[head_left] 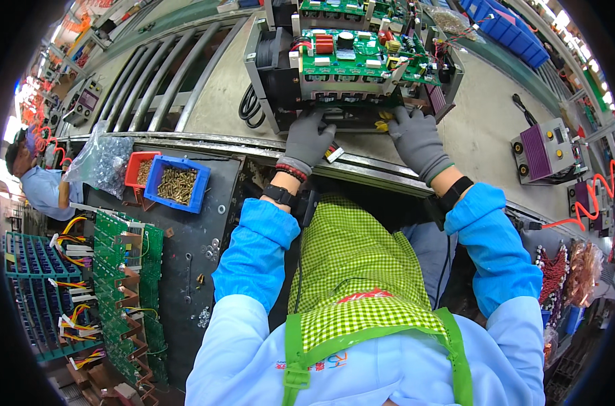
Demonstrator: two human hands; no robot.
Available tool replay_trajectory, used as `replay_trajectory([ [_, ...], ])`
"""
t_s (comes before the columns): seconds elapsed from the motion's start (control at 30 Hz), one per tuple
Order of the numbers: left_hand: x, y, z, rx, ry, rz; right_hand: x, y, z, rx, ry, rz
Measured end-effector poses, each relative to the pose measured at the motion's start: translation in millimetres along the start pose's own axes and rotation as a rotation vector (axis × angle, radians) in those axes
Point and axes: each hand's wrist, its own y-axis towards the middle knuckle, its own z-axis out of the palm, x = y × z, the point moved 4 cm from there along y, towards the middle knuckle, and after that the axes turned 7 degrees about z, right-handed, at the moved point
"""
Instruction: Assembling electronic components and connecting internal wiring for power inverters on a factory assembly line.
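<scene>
Checked apron (361, 267) should be kept clear and board unit (344, 64) steadied evenly by left hand (309, 141) and right hand (419, 141), grip seemingly half-curled, hold indiscernible.

Before me the circuit-board chassis (351, 86) stands on the worktop (216, 101), screw bin (174, 203) to my left, control box (550, 153) to my right.

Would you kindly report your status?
Left gloved hand, right gloved hand at near edge of circuit-board assembly. Grips unclear. Black cable coil at its left.
</scene>
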Motion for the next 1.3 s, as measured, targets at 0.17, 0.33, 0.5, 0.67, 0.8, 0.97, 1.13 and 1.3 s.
replay_trajectory([
  [0.17, -8, 1, -3, -0.016, 0.008, 0.028, -4, -1, 6, 0.020, 0.017, -0.019],
  [0.33, -4, 0, 0, -0.041, -0.002, 0.044, 2, 1, 3, 0.054, -0.017, 0.015],
  [0.5, 2, 2, 3, -0.033, 0.053, 0.075, 1, 3, 17, 0.061, 0.059, 0.069],
  [0.67, -1, 10, 6, 0.018, 0.279, 0.051, -2, 5, 20, 0.148, 0.141, 0.180],
  [0.8, 1, 7, 1, 0.071, 0.280, 0.024, 1, -2, -34, -0.093, 0.100, 0.002],
  [0.97, 1, 13, 4, 0.103, 0.258, -0.015, 5, 4, -44, 0.294, 0.125, 0.017],
  [1.13, 2, 15, 4, 0.137, 0.290, -0.028, 6, 15, -31, 0.311, 0.125, 0.018],
  [1.3, 0, 14, 0, 0.238, 0.360, -0.009, 9, 48, -44, 0.617, 0.120, -0.021],
])
